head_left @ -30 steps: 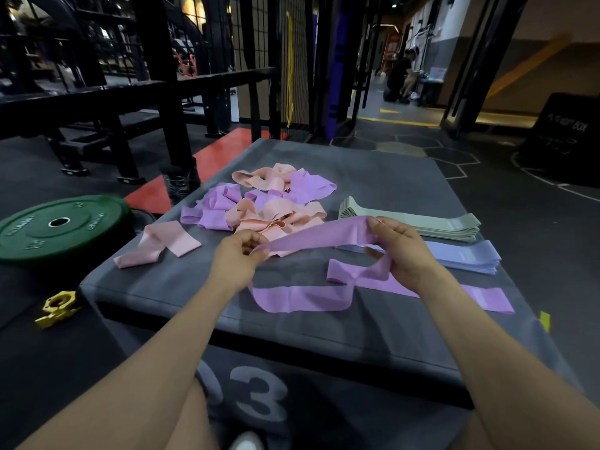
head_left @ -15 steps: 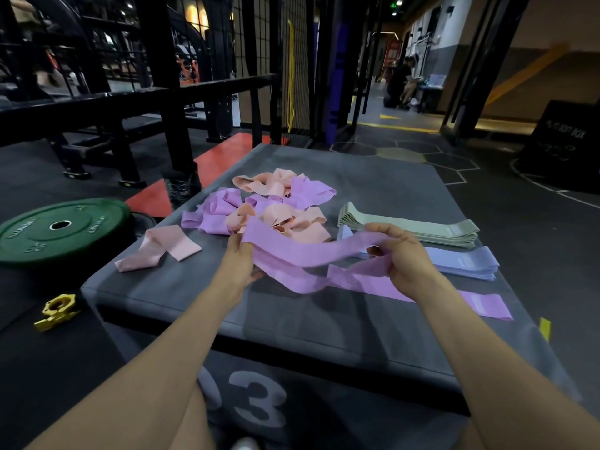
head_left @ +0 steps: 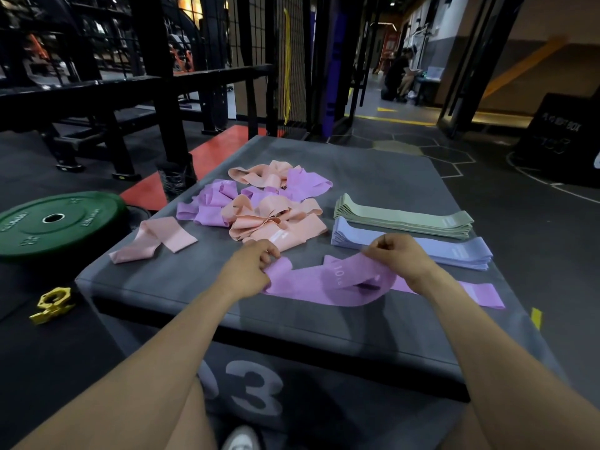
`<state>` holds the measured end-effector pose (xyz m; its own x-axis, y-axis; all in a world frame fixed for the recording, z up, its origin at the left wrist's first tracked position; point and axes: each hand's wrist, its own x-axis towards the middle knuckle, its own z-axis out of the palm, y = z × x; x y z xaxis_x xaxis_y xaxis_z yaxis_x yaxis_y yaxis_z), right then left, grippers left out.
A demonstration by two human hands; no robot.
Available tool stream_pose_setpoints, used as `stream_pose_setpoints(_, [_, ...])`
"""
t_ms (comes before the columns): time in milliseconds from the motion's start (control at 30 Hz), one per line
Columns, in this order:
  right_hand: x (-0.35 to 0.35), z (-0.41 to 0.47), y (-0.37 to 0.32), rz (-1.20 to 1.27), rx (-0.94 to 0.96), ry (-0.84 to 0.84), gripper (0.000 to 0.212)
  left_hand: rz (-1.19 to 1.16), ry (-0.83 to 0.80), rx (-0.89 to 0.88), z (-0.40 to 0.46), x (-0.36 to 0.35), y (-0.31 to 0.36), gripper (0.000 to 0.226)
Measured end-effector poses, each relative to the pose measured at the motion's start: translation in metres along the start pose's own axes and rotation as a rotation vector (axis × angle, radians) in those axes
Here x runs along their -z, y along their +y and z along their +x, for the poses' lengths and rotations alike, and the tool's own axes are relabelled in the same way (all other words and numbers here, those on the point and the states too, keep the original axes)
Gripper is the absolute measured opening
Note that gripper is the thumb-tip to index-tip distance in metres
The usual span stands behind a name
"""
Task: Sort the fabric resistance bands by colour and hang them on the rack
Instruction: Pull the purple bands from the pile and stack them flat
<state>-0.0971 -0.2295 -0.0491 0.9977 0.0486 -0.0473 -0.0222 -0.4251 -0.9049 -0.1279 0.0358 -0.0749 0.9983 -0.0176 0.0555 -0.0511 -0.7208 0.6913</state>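
Held band: a purple band (head_left: 328,282) is stretched between both hands, low over the near part of the grey tabletop (head_left: 383,177); its middle sags onto the surface.
Left hand (head_left: 248,271): fingers curled, pinching the band's left end.
Right hand (head_left: 397,256): fingers curled narrow, pinching the band's upper edge at its right end.
Flat purple band (head_left: 480,295): lies under and to the right of the held one, its far end close to the tabletop's right edge.
Blue stack (head_left: 454,253): neatly folded, just behind the right hand, reaching near the right edge.
Green stack (head_left: 406,219): behind the blue stack and touching it.
Unsorted heap (head_left: 269,206): pink and purple bands tangled at the tabletop's middle, just beyond the left hand.
Loose pink band (head_left: 152,240): alone near the left edge, apart from the heap.
Open room: bare grey surface along the near edge and across the far end.
Surroundings: a green weight plate (head_left: 55,225) and a yellow collar (head_left: 52,303) on the floor to the left; a black rack (head_left: 152,79) behind.
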Motion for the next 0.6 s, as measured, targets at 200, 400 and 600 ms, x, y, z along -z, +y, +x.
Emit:
stream_pose_setpoints(200, [0.000,-0.005,-0.004,0.277,0.028,-0.063,0.023,-0.097,-0.355,-0.132,-0.011,-0.001,0.021,0.058])
stream_pose_setpoints(400, [-0.007,-0.013,-0.012,0.394,0.128,-0.275,0.023,-0.483,-0.136,-0.201,-0.001,-0.021,0.049,0.022])
stream_pose_setpoints(600, [-0.004,-0.014,-0.013,0.444,0.176,-0.318,0.021,-0.503,-0.275,-0.292,0.003,-0.044,0.066,0.021])
